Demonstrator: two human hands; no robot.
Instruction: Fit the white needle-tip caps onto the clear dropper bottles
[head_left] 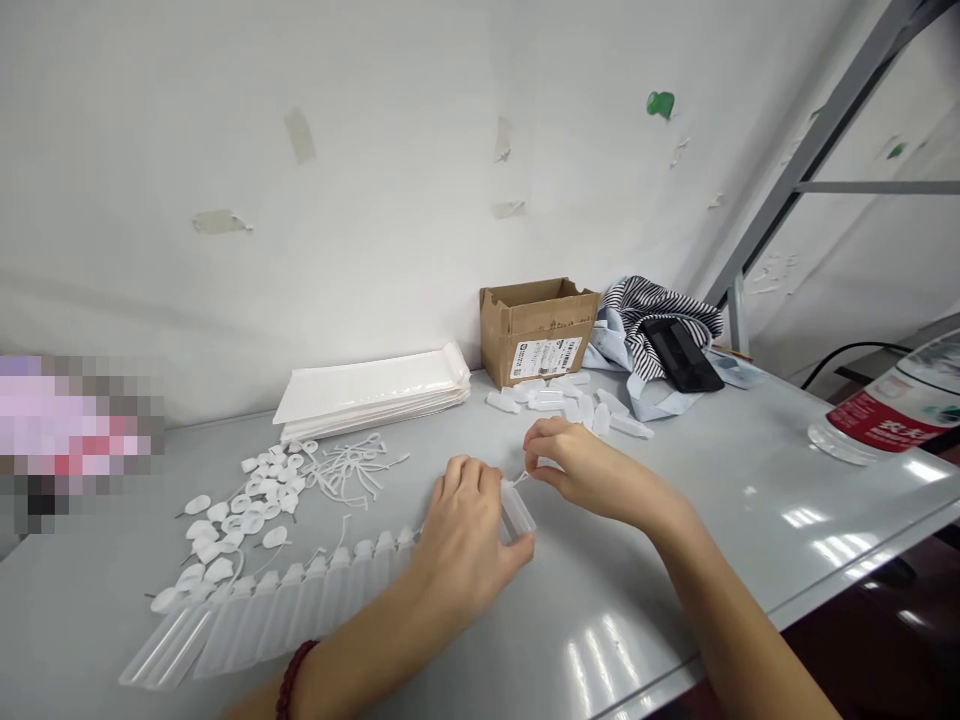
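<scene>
Left hand (469, 515): grasping a clear tube (519, 510), thumb on its near side.
Right hand (574, 462): finger and thumb pinching a white string (520, 478) at the tube's top.
Tube: on my side of the box (496, 340), well apart from it.
Row (281, 618): more tubes lying side by side on the counter (637, 570), left of the box and nearer me.
White bits (255, 512): strewn left of the box.
Cords (345, 472): tangled, left of the box.
Envelopes (375, 388): stacked just left of the box.
Clear pieces (549, 400): scattered just before the box.
Cloth (645, 295): beside the box, on its right.
Bottle (885, 405): far right of the box.
</scene>
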